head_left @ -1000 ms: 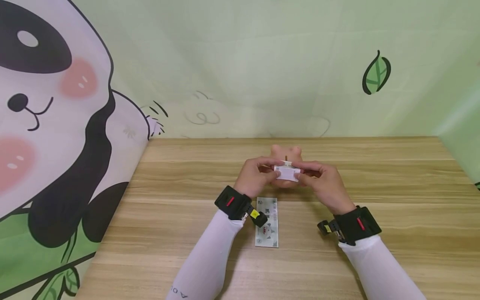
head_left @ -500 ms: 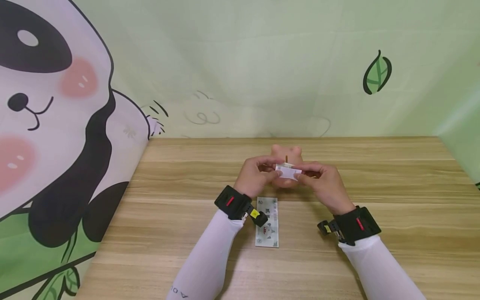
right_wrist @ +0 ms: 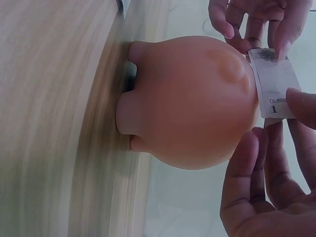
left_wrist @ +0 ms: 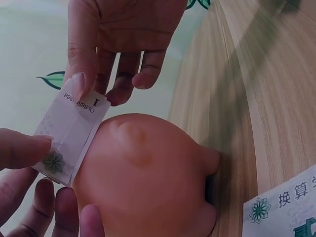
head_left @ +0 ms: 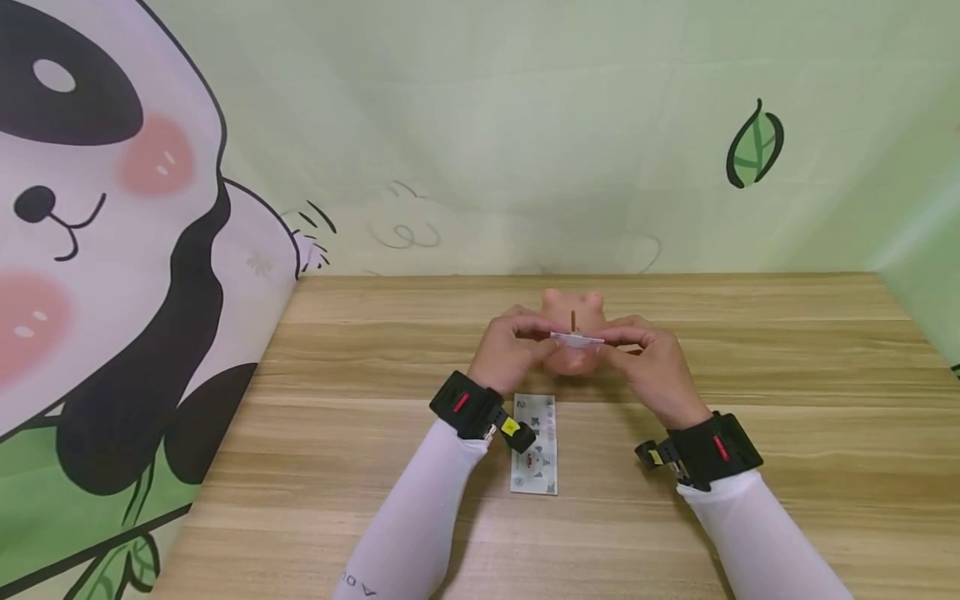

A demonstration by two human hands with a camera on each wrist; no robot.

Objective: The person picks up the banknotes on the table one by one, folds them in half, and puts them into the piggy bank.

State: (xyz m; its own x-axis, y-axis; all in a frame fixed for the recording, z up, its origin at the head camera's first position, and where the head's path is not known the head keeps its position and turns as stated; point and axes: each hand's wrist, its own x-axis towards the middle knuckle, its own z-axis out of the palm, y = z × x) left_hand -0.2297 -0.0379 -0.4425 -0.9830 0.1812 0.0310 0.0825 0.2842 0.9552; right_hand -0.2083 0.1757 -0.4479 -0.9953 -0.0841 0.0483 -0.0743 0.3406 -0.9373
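Note:
A folded banknote (head_left: 577, 340) is pinched at its two ends, just above an orange-pink piggy bank (head_left: 586, 302). My left hand (head_left: 512, 352) holds one end between thumb and fingers; my right hand (head_left: 658, 372) holds the other. Printing and a "1" show on the folded note (left_wrist: 69, 132) in the left wrist view. The piggy bank (right_wrist: 192, 103) stands on its feet, its rounded curly-tail side towards me. Ahead of the note, a dark narrow slot (head_left: 573, 321) shows on its top. Whether the note touches the bank is hard to tell.
A second banknote (head_left: 536, 471), flat and marked 2, lies on the wooden table (head_left: 360, 467) between my forearms, nearer to me. Behind the table's far edge hangs a green backdrop (head_left: 480, 150); a printed panda (head_left: 135, 275) fills the left side.
The folded banknote has turned from showing its broad face to lying nearly edge-on in the head view, uncovering more of the slot. Both hands stay almost in place.

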